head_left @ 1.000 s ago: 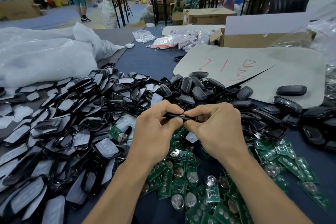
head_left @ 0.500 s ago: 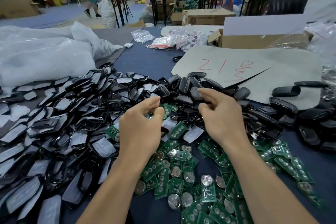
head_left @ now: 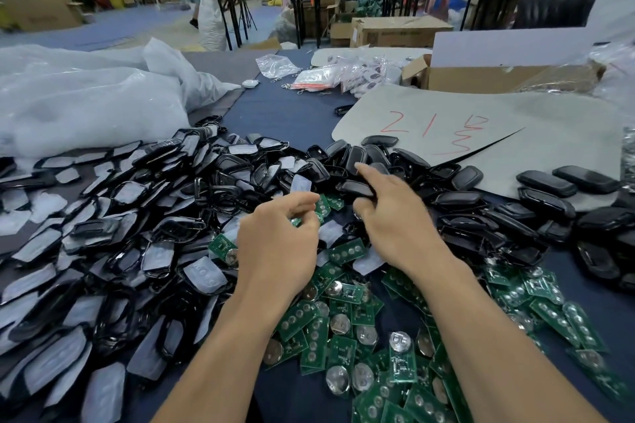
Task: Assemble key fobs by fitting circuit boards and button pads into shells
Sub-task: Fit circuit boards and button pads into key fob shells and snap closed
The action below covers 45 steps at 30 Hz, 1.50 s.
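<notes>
Left hand [head_left: 278, 244] at scene centre: fingers curled, thumb and forefinger pinching a green circuit board [head_left: 322, 208]. Right hand [head_left: 395, 220] just to its right, fingers grasping a black shell [head_left: 354, 187] at the near edge of the shell pile [head_left: 378, 154]. Loose boards [head_left: 343, 319] heaped near on the blue worktop [head_left: 285, 120] — button pads [head_left: 137, 216] spread left.

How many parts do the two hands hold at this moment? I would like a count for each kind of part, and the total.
Green circuit board: 1, pinched by the left hand
Black shell: 1, gripped by the right hand
Total: 2
</notes>
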Each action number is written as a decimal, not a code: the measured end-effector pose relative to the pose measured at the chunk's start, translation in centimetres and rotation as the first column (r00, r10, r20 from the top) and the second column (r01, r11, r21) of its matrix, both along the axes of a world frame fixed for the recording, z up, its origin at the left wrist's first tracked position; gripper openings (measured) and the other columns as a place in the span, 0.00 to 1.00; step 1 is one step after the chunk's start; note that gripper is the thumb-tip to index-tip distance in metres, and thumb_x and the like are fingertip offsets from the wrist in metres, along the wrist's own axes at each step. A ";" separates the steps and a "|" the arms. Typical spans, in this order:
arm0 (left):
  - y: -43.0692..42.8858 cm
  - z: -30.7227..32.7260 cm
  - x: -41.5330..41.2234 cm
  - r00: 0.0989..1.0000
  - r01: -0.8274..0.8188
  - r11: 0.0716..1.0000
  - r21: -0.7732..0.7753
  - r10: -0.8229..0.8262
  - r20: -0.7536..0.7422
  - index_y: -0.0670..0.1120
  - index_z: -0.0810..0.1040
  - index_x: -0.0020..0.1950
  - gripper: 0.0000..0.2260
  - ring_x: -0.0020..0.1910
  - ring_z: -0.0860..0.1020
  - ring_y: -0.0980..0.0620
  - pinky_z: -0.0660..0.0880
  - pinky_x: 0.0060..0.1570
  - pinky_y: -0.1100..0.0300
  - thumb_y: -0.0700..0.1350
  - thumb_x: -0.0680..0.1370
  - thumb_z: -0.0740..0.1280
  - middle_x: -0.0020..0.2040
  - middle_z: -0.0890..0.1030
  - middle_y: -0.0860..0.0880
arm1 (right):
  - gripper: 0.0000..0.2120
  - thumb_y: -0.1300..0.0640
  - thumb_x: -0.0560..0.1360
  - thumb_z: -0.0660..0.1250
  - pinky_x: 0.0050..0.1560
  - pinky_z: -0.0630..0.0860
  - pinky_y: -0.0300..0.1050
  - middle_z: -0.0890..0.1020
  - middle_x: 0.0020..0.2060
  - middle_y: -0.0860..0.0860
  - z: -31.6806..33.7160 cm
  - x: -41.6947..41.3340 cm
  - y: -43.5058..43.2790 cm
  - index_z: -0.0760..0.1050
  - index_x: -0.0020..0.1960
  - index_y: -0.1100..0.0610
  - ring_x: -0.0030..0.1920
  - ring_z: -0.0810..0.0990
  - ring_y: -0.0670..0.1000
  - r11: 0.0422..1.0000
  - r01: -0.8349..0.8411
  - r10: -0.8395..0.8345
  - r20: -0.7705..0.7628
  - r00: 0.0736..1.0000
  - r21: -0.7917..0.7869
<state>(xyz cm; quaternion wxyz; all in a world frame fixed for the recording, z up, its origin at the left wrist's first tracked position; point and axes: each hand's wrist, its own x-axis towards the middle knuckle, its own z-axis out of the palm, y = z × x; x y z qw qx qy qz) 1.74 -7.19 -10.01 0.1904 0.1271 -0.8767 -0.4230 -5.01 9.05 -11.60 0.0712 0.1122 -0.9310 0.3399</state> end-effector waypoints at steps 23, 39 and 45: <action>0.0 0.2 0.3 0.998 0.046 0.998 -0.036 -0.045 0.038 0.60 0.83 0.64 0.15 0.55 0.82 0.59 0.80 0.61 0.52 0.44 0.79 0.70 0.57 0.85 0.62 | 0.29 0.63 0.72 0.67 0.81 0.50 0.51 0.72 0.75 0.49 1.6 2.1 -0.3 0.77 0.70 0.43 0.78 0.62 0.53 0.944 -0.135 0.130 0.039 0.991 0.300; -0.2 0.7 0.0 0.902 0.432 0.878 0.205 -0.417 -0.117 0.58 0.79 0.71 0.17 0.70 0.74 0.65 0.74 0.70 0.59 0.48 0.82 0.70 0.70 0.79 0.60 | 0.09 0.63 0.76 0.66 0.50 0.85 0.59 0.88 0.43 0.57 2.8 3.8 -1.6 0.86 0.47 0.57 0.45 0.87 0.57 0.653 -0.013 0.325 0.264 0.908 -0.757; -0.2 0.6 -0.2 0.953 0.267 0.952 0.150 -0.237 -0.191 0.62 0.85 0.60 0.17 0.52 0.83 0.67 0.78 0.53 0.71 0.40 0.82 0.70 0.51 0.86 0.66 | 0.21 0.71 0.72 0.58 0.50 0.84 0.43 0.89 0.44 0.53 2.6 2.9 -1.4 0.87 0.48 0.57 0.47 0.88 0.53 0.606 0.035 0.272 0.248 0.930 -0.795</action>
